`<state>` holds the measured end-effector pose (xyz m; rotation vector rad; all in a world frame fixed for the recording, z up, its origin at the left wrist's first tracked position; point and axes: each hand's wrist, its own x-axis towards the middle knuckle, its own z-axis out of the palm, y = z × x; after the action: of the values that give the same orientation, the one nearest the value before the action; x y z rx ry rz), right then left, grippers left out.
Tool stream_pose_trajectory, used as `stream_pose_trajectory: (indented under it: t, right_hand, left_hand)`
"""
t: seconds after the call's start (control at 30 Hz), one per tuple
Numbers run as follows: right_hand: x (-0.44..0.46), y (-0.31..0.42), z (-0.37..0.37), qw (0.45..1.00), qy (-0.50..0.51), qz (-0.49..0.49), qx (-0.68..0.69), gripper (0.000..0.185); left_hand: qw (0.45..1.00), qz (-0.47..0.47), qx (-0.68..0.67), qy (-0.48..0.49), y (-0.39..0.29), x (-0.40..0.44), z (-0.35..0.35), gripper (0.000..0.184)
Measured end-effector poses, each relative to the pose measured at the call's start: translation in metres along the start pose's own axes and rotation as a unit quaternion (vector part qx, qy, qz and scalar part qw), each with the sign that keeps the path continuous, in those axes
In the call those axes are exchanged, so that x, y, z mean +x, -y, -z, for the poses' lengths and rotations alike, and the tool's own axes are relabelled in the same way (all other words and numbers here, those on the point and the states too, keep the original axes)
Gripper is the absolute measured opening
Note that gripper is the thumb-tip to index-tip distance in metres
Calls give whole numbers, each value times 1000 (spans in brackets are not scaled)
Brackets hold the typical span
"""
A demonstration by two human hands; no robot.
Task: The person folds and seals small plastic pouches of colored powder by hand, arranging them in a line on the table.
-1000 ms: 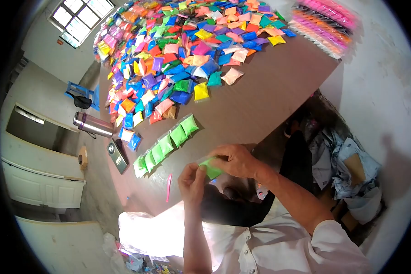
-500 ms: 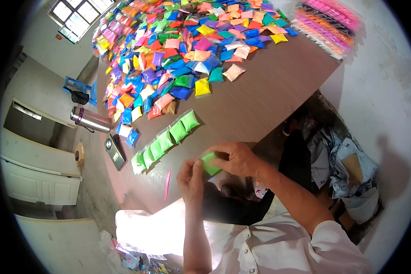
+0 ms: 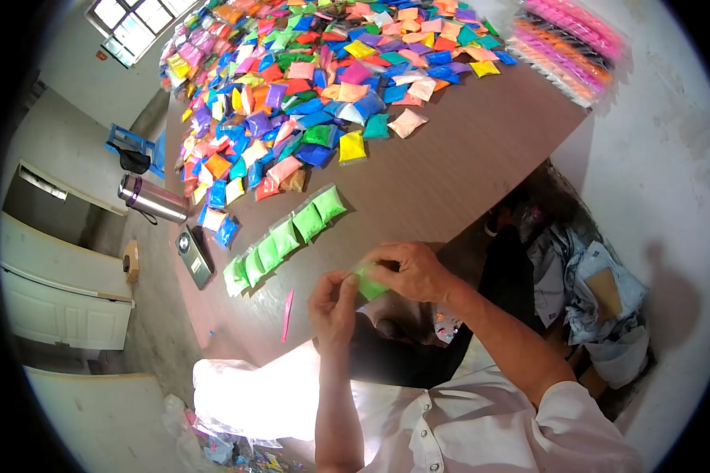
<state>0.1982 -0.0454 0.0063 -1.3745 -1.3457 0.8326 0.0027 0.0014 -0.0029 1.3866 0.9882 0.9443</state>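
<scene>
Near the front edge of the table, my left hand [image 3: 333, 303] and my right hand [image 3: 409, 270] are together on a light green packet [image 3: 371, 284]. The left fingers pinch its left edge, and the right fingers close over its top and right side, hiding part of it. Just beyond my hands lies a joined row of light green packets [image 3: 283, 239], set slantwise on the table. A thin pink stick-like tool [image 3: 288, 315] rests on the tabletop to the left of my left hand.
A large heap of coloured packets [image 3: 308, 87] covers the far side of the brown table [image 3: 465, 169]. A steel flask [image 3: 155, 197] and a phone [image 3: 193, 256] stand at the left. Long wrapped bundles [image 3: 566, 47] lie by the wall. Plastic bags [image 3: 599, 292] sit below, right.
Both hands stay at nearly the same spot with the green packet, its visible part tilting slightly. The whole view has shifted a little; the row and the tool have not moved on the table.
</scene>
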Motion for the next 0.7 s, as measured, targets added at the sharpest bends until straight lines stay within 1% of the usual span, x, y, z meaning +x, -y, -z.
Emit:
stream_pose_trajectory:
  t: [0.07, 0.1, 0.17, 0.2, 0.27, 0.3, 0.37, 0.4, 0.43, 0.47, 0.5, 0.57, 0.6, 0.67, 0.7]
  right_hand:
    - [0, -3, 0, 999, -2, -2, 38, 20]
    - [0, -4, 0, 999, -1, -1, 37, 20]
    - [1, -3, 3, 1000, -9, 20, -1, 13]
    - [1, -3, 1, 1000, -11, 25, -3, 13]
    - [-2, -2, 0, 999, -17, 35, -8, 12]
    - [-1, -5, -1, 998, -23, 46, -22, 12]
    - [-1, -10, -8, 991, -67, 103, -48, 15]
    - [0, -8, -6, 990, -73, 104, -62, 15]
    - [-1, -6, -6, 990, -62, 106, -66, 18]
    - [-1, -2, -4, 991, -50, 106, -69, 21]
    - [-2, 3, -2, 991, -55, 97, -79, 21]
    - [-4, 21, 5, 994, 31, 14, -103, 34]
    - [-7, 23, 6, 994, 27, 0, -107, 34]
    - [-4, 25, 10, 997, 46, -30, -58, 33]
    - [-1, 19, 9, 997, 44, -37, -59, 33]
  left_hand:
    - [1000, 18, -3, 1, -3, 0, -1, 20]
    - [1000, 17, -4, 1, -4, 0, -2, 20]
    - [999, 47, 21, 7, -7, 2, -3, 23]
    - [999, 40, 20, 8, -14, 1, -3, 23]
    - [993, 110, 53, 0, -33, -2, -8, 22]
    - [995, 95, 43, 6, -27, 0, -8, 22]
    - [997, 34, 72, 3, -9, 1, 0, 16]
    - [997, 14, 72, -6, -5, 1, 0, 15]
    - [997, -2, 72, -14, -4, 0, 0, 14]
    - [996, 8, 83, -11, -11, 0, 2, 11]
    - [1000, 2, -25, -12, -6, -1, 2, 10]
    - [998, -12, -42, -48, -7, 1, 2, 11]
    - [998, -1, -46, -38, -7, -1, 3, 11]
    - [999, -11, -47, -25, -10, 4, -2, 13]
    - [999, -6, -48, -21, -15, 4, -8, 13]
